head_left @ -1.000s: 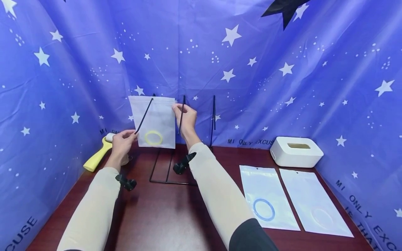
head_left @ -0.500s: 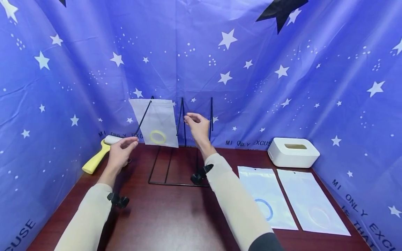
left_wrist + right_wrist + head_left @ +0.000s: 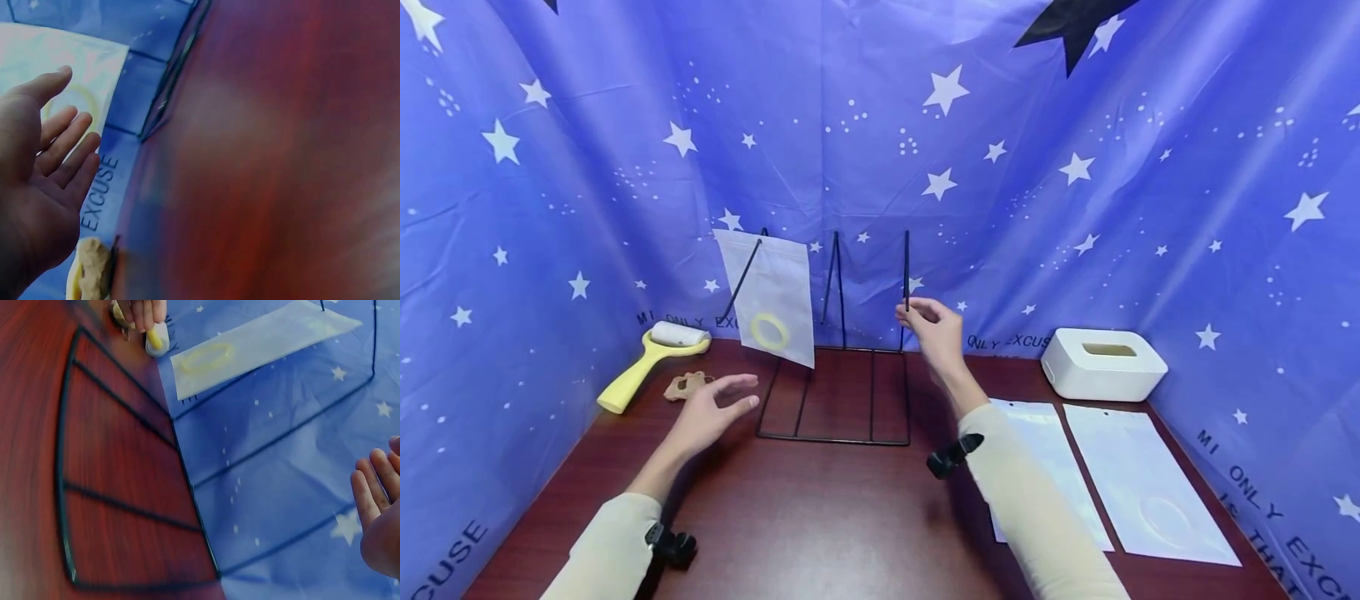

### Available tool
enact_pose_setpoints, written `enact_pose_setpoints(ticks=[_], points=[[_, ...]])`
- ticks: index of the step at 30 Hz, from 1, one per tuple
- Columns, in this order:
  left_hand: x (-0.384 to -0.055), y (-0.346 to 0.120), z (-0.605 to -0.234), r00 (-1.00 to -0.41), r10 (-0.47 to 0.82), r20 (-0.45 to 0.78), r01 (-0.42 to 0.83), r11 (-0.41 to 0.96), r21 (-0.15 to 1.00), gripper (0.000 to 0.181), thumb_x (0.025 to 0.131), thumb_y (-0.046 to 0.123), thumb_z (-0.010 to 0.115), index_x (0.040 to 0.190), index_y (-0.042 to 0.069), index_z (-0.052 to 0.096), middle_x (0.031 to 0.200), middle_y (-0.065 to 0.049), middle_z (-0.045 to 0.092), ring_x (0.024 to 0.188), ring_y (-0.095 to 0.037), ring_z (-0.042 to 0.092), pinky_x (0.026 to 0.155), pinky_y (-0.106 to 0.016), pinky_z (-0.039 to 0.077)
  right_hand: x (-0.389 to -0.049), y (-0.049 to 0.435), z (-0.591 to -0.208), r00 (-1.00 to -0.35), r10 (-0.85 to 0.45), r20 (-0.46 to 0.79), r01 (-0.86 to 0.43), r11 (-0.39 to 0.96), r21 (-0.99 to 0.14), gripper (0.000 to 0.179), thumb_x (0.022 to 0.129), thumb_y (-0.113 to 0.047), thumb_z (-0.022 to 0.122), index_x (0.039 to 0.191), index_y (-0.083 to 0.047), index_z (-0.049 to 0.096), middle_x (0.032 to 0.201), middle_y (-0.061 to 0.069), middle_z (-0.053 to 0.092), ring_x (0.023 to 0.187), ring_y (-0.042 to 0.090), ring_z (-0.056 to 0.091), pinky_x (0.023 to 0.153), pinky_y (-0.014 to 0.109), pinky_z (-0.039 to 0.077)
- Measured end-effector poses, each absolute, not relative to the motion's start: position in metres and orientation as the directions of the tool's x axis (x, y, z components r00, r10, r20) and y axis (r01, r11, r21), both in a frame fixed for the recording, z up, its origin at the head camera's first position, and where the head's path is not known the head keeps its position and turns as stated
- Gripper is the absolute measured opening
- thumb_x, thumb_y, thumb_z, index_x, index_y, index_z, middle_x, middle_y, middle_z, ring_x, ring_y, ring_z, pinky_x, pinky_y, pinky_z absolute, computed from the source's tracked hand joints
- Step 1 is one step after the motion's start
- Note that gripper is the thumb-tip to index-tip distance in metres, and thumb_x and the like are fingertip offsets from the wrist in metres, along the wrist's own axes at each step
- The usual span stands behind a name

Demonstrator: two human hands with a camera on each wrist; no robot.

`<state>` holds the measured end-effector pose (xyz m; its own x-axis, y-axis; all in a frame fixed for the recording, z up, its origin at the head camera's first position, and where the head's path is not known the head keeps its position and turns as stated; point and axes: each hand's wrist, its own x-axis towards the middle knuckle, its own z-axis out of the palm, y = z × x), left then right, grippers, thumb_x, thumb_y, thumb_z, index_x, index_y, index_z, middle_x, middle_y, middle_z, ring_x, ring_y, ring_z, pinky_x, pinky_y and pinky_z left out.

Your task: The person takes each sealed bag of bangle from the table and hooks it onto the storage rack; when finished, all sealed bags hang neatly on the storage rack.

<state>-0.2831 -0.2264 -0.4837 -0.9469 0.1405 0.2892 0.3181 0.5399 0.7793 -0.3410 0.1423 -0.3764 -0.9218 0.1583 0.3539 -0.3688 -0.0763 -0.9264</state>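
Note:
On the left prong of a black wire rack [image 3: 833, 441] hangs a white zip pouch [image 3: 775, 283], turned at an angle, with a yellow ring [image 3: 770, 332] showing near its bottom. My left hand [image 3: 706, 417] is over the table in front of the pouch, fingers relaxed and holding nothing; the left wrist view shows its palm [image 3: 47, 194] and spread thumb. Beside the rack's right prong [image 3: 907, 267] is my right hand [image 3: 938, 333], near the prong's tip. Whether it touches the prong I cannot tell. Its fingers [image 3: 375, 484] look loosely extended in the right wrist view.
Two flat pouches lie at the right: one [image 3: 1037, 433] partly covered by my right sleeve, the other [image 3: 1150, 475] with a pale ring. A white tissue box [image 3: 1105, 364] stands behind them. At the left are a yellow-handled lint roller [image 3: 640, 371] and a tan cut-out piece [image 3: 685, 385].
My right hand has left the pouch's edge and moved right to the right prong. My left hand has let go near the left prong and dropped toward me. The hanging pouch has swung.

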Motion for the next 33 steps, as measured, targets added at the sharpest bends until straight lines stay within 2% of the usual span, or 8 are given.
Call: enact_pose_setpoints(ticks=[6,9,14,18,25,27,30,33], points=[[-0.276,-0.216,-0.498,-0.949,0.172,0.263,0.311,0.625,0.716,0.051,0.092,0.035,0.079,0.135,0.012,0.068,0.132,-0.009,0.072,0.126,-0.031,0.066,0.106,-0.052,0.051,-0.315,0.191,-0.394,-0.931,0.160,0.328,-0.332,0.005,-0.943,0.032,0.094,-0.005,0.074,0.118,0.016,0.068,0.091,0.003,0.080,0.085,0.015,0.079,0.089,0.034,0.063],[-0.276,-0.217,-0.504,-0.944,0.183,0.274,0.325,0.654,0.683,0.054,0.089,0.035,0.082,0.135,0.011,0.067,0.135,-0.011,0.070,0.131,-0.034,0.062,0.109,-0.056,0.047,-0.306,0.213,-0.405,-0.939,0.161,0.305,-0.309,0.003,-0.951,0.033,0.095,-0.007,0.074,0.118,0.015,0.068,0.092,0.002,0.080,0.085,0.012,0.078,0.089,0.031,0.062],[-0.276,-0.219,-0.514,-0.941,0.199,0.275,0.331,0.716,0.615,0.059,0.089,0.041,0.081,0.137,0.011,0.066,0.142,-0.018,0.063,0.137,-0.039,0.056,0.112,-0.061,0.043,-0.294,0.247,-0.422,-0.943,0.198,0.267,-0.276,-0.016,-0.961,0.032,0.096,-0.009,0.073,0.118,0.014,0.066,0.097,0.008,0.081,0.089,0.015,0.079,0.090,0.034,0.062],[-0.274,-0.218,-0.519,-0.938,0.211,0.274,0.337,0.734,0.589,0.061,0.088,0.042,0.080,0.138,0.010,0.065,0.146,-0.023,0.059,0.139,-0.045,0.052,0.111,-0.065,0.042,-0.285,0.271,-0.430,-0.941,0.224,0.254,-0.258,0.014,-0.966,0.035,0.098,-0.009,0.071,0.121,0.017,0.063,0.095,0.002,0.081,0.087,0.010,0.078,0.089,0.030,0.062],[-0.272,-0.217,-0.522,-0.930,0.224,0.291,0.356,0.747,0.561,0.060,0.089,0.036,0.081,0.139,0.007,0.064,0.145,-0.023,0.060,0.138,-0.045,0.052,0.110,-0.065,0.042,-0.270,0.310,-0.439,-0.925,0.299,0.233,-0.224,0.064,-0.972,0.012,0.098,-0.010,0.071,0.107,-0.003,0.073,0.088,-0.008,0.080,0.085,0.008,0.078,0.084,0.024,0.061],[-0.272,-0.217,-0.522,-0.928,0.225,0.298,0.361,0.747,0.558,0.060,0.089,0.035,0.081,0.139,0.007,0.064,0.144,-0.022,0.060,0.137,-0.045,0.053,0.110,-0.065,0.043,-0.266,0.322,-0.442,-0.915,0.328,0.237,-0.219,0.091,-0.971,0.012,0.097,-0.009,0.071,0.107,-0.003,0.074,0.087,-0.009,0.080,0.084,0.008,0.078,0.083,0.022,0.061],[-0.273,-0.216,-0.522,-0.925,0.228,0.305,0.367,0.747,0.555,0.059,0.089,0.034,0.081,0.139,0.006,0.064,0.143,-0.022,0.061,0.137,-0.044,0.054,0.110,-0.065,0.043,-0.262,0.340,-0.447,-0.897,0.368,0.246,-0.189,0.183,-0.965,0.015,0.097,-0.012,0.073,0.109,-0.003,0.075,0.085,-0.014,0.079,0.082,0.003,0.076,0.080,0.018,0.060],[-0.274,-0.215,-0.522,-0.925,0.234,0.298,0.367,0.748,0.553,0.060,0.089,0.035,0.081,0.139,0.006,0.064,0.144,-0.021,0.060,0.137,-0.044,0.053,0.110,-0.065,0.044,-0.258,0.358,-0.454,-0.881,0.408,0.238,-0.142,0.251,-0.957,0.025,0.096,-0.014,0.074,0.115,0.003,0.073,0.083,-0.019,0.077,0.079,-0.002,0.074,0.078,0.014,0.059]])
